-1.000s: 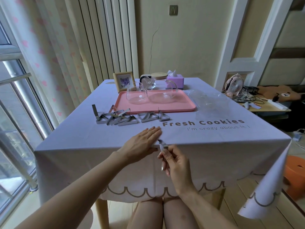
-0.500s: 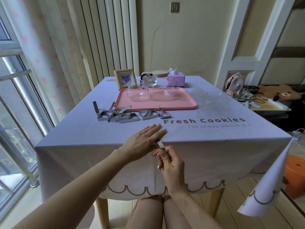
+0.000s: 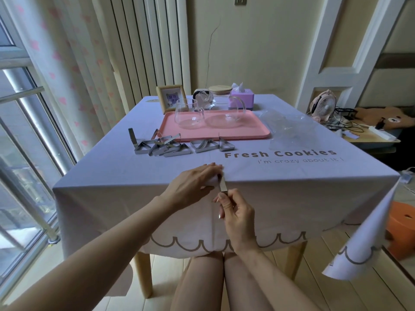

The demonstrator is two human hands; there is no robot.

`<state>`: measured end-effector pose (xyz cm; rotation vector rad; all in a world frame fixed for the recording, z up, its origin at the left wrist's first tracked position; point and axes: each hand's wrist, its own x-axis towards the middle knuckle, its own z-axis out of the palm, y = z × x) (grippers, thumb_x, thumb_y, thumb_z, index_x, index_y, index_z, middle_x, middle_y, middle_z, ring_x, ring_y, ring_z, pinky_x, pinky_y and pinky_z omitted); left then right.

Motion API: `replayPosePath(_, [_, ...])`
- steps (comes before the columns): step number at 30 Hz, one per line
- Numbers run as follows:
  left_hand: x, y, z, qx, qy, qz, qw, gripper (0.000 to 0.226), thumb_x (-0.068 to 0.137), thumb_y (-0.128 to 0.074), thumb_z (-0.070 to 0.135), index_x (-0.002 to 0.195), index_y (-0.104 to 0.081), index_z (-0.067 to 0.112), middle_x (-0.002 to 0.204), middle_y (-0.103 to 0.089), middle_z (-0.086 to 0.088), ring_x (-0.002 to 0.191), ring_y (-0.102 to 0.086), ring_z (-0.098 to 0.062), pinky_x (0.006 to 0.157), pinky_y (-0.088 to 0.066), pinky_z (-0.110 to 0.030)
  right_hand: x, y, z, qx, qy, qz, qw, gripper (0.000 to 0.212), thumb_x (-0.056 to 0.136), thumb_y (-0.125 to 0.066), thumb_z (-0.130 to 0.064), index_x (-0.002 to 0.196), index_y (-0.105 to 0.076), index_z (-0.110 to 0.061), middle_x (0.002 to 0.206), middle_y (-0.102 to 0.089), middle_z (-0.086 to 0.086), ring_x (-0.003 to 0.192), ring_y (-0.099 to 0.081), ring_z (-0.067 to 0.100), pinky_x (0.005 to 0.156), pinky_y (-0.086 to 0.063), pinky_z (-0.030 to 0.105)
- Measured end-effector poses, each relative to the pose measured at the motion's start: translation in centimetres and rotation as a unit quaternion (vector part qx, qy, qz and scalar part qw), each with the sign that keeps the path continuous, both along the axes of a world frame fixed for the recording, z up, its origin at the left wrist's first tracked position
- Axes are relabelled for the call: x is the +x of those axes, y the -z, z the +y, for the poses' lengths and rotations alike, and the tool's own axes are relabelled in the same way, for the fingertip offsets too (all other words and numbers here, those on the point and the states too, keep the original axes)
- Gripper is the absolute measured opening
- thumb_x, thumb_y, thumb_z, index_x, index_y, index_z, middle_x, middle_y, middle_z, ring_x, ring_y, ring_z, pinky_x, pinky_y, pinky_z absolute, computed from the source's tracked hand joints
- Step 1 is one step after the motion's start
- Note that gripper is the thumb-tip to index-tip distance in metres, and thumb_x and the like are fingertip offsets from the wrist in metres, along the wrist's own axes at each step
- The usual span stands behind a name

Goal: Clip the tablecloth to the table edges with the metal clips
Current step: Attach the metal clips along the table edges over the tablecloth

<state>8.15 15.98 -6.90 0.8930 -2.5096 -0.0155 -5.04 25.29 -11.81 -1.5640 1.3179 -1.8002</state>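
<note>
Pressing the tablecloth (image 3: 280, 176) down at its near edge with the left hand (image 3: 193, 187), fingers laid out flat, so the cloth cannot slide. Pinching one metal clip (image 3: 223, 186) tight in the right hand (image 3: 235, 212), right at that edge beside the left fingertips, ready to push on. Leaving the other clips (image 3: 161, 147) heaped by the pink tray (image 3: 258, 133), easy to grab next.

One metal clip (image 3: 223, 187) stands at lilac tablecloth (image 3: 112, 176) edge.
</note>
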Motion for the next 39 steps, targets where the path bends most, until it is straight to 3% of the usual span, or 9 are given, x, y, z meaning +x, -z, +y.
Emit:
replayPosePath(2, [0.0,0.1,-0.1,-0.002,-0.010,0.006,1.000,0.057,0.082,-0.065,0.018,0.134,-0.044,0.021,0.135,-0.053,-0.006,0.116,-0.057,-0.031,0.083,-0.054,-0.045,-0.1,-0.2,0.0,0.006,-0.012,-0.009,1.000,0.029,0.090,-0.051,-0.032,0.074,-0.057,-0.009,0.054,-0.049,-0.005,0.050,-0.045,0.008,0.052,-0.040,0.024])
replayPosePath(7, [0.1,0.5,-0.6,-0.016,-0.005,0.002,1.000,0.058,0.083,-0.066,0.021,0.137,-0.046,0.017,0.136,-0.054,-0.007,0.123,-0.053,-0.027,0.090,-0.051,-0.046,-0.2,-0.3,0.2,0.007,-0.017,-0.008,1.000,0.027,0.093,-0.049,-0.030,0.076,-0.057,-0.011,0.055,-0.049,0.000,0.050,-0.045,0.011,0.051,-0.041,0.029])
replayPosePath(15, [0.0,0.4,0.0,-0.064,-0.001,-0.011,0.998,0.059,0.080,-0.067,0.016,0.136,-0.047,0.011,0.128,-0.059,-0.016,0.114,-0.058,-0.036,0.082,-0.055,-0.047,-0.4,1.1,0.6,0.005,-0.010,0.008,1.000,0.029,0.093,-0.047,-0.029,0.076,-0.058,-0.008,0.052,-0.046,-0.008,0.048,-0.044,0.007,0.051,-0.038,0.017])
replayPosePath(26, [0.2,0.7,-0.7,-0.036,-0.010,-0.022,0.999,0.058,0.085,-0.065,0.025,0.138,-0.042,0.019,0.139,-0.051,-0.007,0.126,-0.050,-0.029,0.093,-0.050,-0.048,-0.8,1.3,-0.2,0.029,-0.034,-0.019,0.999,0.029,0.093,-0.049,-0.033,0.076,-0.058,-0.011,0.052,-0.049,-0.007,0.048,-0.045,0.011,0.049,-0.039,0.028])
replayPosePath(34, [0.2,0.8,-0.9,-0.030,-0.005,-0.027,0.999,0.059,0.084,-0.065,0.026,0.138,-0.041,0.021,0.141,-0.049,-0.006,0.124,-0.051,-0.030,0.093,-0.050,-0.049,-0.6,0.9,0.1,0.054,-0.034,-0.038,0.997,0.024,0.093,-0.051,-0.030,0.071,-0.058,-0.022,0.049,-0.049,-0.007,0.046,-0.044,0.011,0.047,-0.037,0.026])
replayPosePath(39, [0.2,0.8,-1.0,-0.028,0.002,-0.027,0.999,0.058,0.084,-0.065,0.025,0.137,-0.042,0.021,0.140,-0.049,-0.007,0.123,-0.052,-0.030,0.092,-0.050,-0.049,-0.5,0.6,0.2,0.061,-0.033,-0.045,0.997,0.027,0.087,-0.049,-0.041,0.070,-0.058,-0.022,0.047,-0.051,-0.008,0.044,-0.045,0.009,0.044,-0.037,0.023])
